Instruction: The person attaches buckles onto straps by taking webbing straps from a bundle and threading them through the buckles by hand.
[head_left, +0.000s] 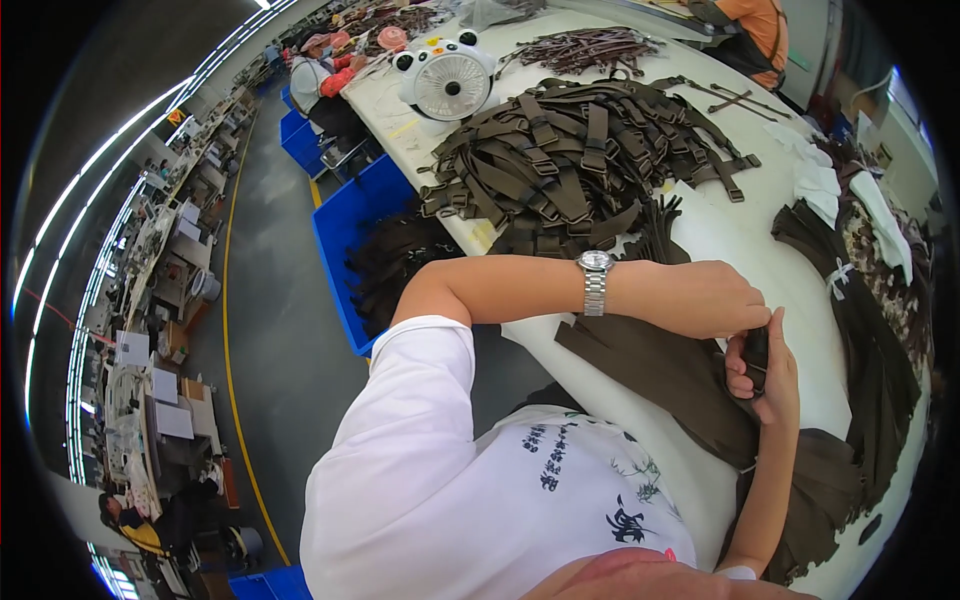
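Observation:
My right hand (776, 371) holds a small dark piece (756, 352), perhaps folded webbing or a buckle, with its thumb raised alongside. My left hand (697, 296), a metal-band watch (595, 281) on its wrist, reaches across and has its curled fingers at the top of the same piece. The back of that hand hides its fingertips. Below both hands, a flat bundle of dark brown webbing strips (660, 390) lies over the near edge of the white table (795, 292). Farther off is a large heap of brown straps with buckles (570, 150).
A white animal-shaped fan (450, 82) stands beyond the heap. A tied bundle of dark strips (847, 315) lies at right. A blue bin (330, 240) with dark strips stands left of the table. Co-workers (319, 79) sit along the far side. Thin straps (577, 49) lie at the back.

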